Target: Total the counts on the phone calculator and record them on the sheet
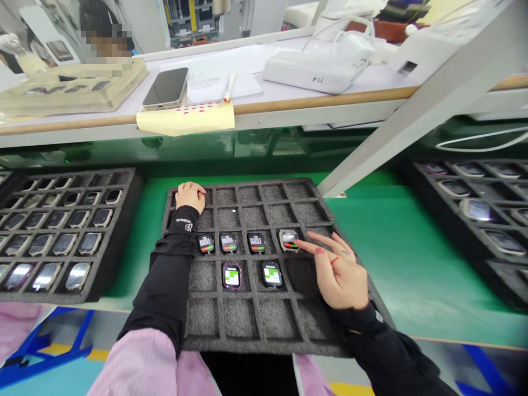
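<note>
A dark grey foam tray point(239, 319) lies on the green bench in front of me. In its middle row sit black smartwatches point(256, 242) with lit screens and a light-cased smartwatch point(289, 240). One row nearer are a purple-rimmed smartwatch point(231, 276) and a black smartwatch point(272, 274), both showing green and white blocks. My right hand point(340, 275) has its fingers spread, the index fingertip at the light-cased watch's screen. My left hand point(190, 197) is curled down over the tray's far left part; its fingertips are hidden.
More foam trays of watches stand at left point(99, 247) and right point(449, 220). A slanted metal post point(396, 121) meets the bench beyond my tray. On the shelf lie a phone point(167, 88), a pen point(229, 88) and a white device point(307, 71). A person point(101, 27) is behind it.
</note>
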### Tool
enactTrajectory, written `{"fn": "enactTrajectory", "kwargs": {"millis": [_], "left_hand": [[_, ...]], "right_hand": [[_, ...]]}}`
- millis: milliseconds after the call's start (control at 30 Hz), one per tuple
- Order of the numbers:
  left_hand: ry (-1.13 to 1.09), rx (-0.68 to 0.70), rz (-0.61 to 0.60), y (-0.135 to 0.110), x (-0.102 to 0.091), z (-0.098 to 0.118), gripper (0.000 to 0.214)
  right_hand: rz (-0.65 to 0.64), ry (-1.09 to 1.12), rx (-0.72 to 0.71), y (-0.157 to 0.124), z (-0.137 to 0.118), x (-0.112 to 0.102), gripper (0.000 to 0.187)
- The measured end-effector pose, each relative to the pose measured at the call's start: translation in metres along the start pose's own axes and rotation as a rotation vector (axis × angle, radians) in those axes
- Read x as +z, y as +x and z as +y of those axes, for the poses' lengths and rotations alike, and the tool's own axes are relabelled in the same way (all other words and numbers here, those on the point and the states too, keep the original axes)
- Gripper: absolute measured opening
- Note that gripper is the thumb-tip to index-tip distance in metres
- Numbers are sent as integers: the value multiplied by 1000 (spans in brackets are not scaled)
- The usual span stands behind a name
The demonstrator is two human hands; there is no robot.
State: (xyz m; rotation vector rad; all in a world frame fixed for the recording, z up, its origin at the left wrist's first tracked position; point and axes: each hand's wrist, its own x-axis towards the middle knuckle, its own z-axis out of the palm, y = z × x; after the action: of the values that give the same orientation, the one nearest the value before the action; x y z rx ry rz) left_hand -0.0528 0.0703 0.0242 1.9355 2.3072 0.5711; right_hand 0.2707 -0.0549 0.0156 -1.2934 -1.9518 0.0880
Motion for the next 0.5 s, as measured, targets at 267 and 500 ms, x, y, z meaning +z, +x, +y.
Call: {"fn": "enactTrajectory", "kwargs": {"millis": [267, 500], "left_hand": [[-24, -11, -26, 1, -3, -2, 20], [-46, -8, -44, 1, -2, -5, 19]], "right_hand": [[-117, 84, -149, 16, -10, 5, 35], [-211, 120, -395, 18, -27, 19, 39]]}}
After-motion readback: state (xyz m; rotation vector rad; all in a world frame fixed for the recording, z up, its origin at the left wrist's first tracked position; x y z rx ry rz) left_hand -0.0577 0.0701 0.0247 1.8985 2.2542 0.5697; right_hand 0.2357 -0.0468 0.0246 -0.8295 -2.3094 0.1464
